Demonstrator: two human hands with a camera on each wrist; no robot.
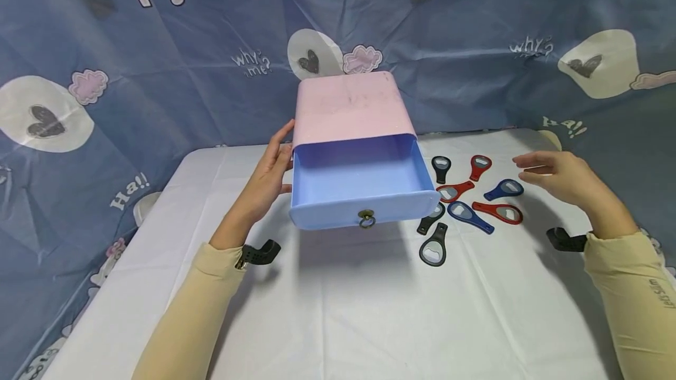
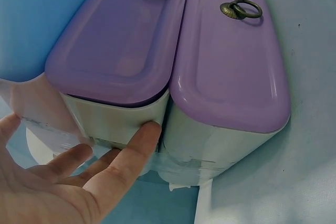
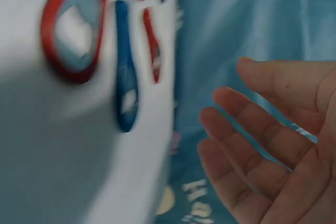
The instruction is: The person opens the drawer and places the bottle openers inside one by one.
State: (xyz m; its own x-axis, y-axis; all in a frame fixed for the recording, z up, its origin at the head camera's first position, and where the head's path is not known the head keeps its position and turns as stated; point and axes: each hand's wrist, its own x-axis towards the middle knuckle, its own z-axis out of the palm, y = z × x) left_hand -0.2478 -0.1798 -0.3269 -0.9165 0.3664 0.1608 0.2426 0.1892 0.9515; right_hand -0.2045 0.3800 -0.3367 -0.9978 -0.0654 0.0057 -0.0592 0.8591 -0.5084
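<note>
A small drawer unit with a pink top [image 1: 354, 107] stands at the middle of the table, its light-blue top drawer [image 1: 364, 210] pulled out and bare inside. Two closed purple drawers [image 2: 121, 40] sit below it in the left wrist view, each with a brass ring pull [image 2: 247, 10]. My left hand [image 1: 264, 186] lies along the unit's left side, fingers extended and touching its wall. Over the table's right side hovers my right hand [image 1: 567, 180], loosely bent and holding nothing. Nearest to it is a blue bottle opener [image 1: 492, 193].
Several bottle openers lie scattered right of the unit: red [image 1: 483, 208], blue [image 1: 480, 226] and black [image 1: 442, 232]. The open drawer overhangs some of them in the head view. A patterned blue curtain [image 1: 211, 98] hangs behind the white-covered table [image 1: 369, 321].
</note>
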